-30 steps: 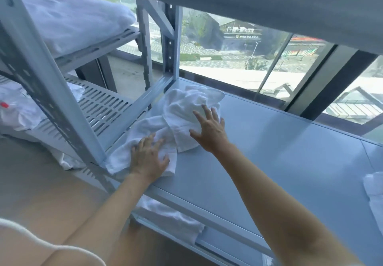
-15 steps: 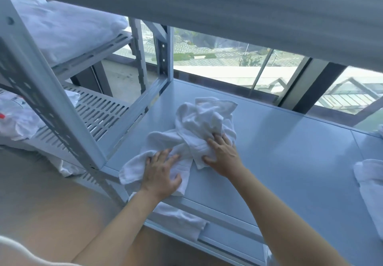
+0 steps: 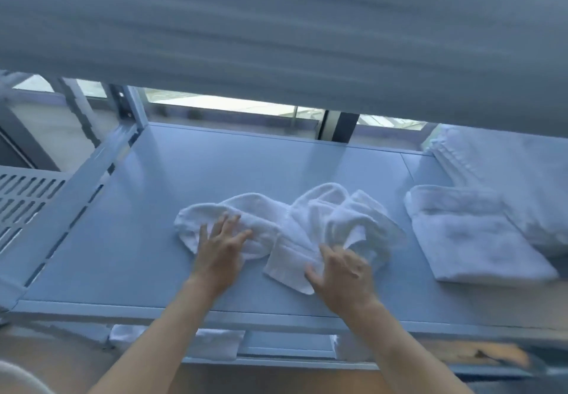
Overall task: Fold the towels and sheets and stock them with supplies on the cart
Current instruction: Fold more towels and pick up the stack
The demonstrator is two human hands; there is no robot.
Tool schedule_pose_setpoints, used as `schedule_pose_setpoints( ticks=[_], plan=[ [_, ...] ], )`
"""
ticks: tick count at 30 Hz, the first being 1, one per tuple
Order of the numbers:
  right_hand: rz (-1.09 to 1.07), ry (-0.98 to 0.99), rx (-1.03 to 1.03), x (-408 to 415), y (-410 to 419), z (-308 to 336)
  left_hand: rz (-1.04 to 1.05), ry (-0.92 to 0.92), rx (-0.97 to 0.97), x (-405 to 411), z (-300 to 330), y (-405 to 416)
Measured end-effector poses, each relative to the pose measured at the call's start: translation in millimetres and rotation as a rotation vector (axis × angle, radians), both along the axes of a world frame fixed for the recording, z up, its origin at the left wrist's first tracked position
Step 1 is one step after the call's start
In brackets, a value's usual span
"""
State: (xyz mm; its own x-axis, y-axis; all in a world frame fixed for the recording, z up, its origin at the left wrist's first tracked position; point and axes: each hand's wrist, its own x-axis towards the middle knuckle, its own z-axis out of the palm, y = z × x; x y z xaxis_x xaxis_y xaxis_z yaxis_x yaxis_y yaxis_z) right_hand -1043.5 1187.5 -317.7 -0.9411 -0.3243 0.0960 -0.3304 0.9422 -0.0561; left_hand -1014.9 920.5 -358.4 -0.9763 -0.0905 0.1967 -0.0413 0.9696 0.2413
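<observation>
Lying crumpled under both flat hands [image 3: 278, 258]: white towel [image 3: 307, 224].

I count one crumpled white towel [image 3: 310, 227] on the shelf [image 3: 190, 178] under my two hands, left [image 3: 219, 247] and right [image 3: 341, 274]. At three o'clock lie one folded towel [image 3: 470, 240] and one stack of folded linen [image 3: 507, 178]. At six o'clock, at least two folded pieces [image 3: 215, 343] lie on the lower shelf [image 3: 285, 344].
</observation>
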Motion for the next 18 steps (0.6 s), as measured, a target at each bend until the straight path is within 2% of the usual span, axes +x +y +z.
schedule_pose_setpoints(
  ticks=[3, 6, 8, 10, 13, 15, 18],
  plan=[
    [0.127, 0.103, -0.269, -19.0, 12.8, 18.5, 0.097, 0.109, 0.084, -8.2, 4.0, 26.8],
    [0.219, 0.107, -0.334, -57.1, 27.5, 30.9, 0.063, 0.125, 0.292, -10.5, 7.3, 65.5],
    [0.201, 0.005, -0.325, -86.1, 39.3, 33.5, 0.024, 0.082, 0.419, -12.8, 8.7, 92.1],
    [0.206, -0.193, -0.256, -111.3, 50.1, 31.2, 0.022, -0.039, 0.479, -17.4, 7.7, 112.2],
    [0.292, -0.405, -0.165, -122.4, 59.1, 10.3, 0.028, -0.202, 0.350, -21.0, 2.3, 127.9],
    [0.331, -0.407, -0.152, -110.0, 62.4, -9.9, 0.005, -0.194, 0.352, -20.8, 1.5, 131.9],
    [0.238, -0.317, -0.182, -78.7, 72.1, -26.3, -0.057, -0.189, 0.473, -20.0, 8.3, 125.1]
  ],
)
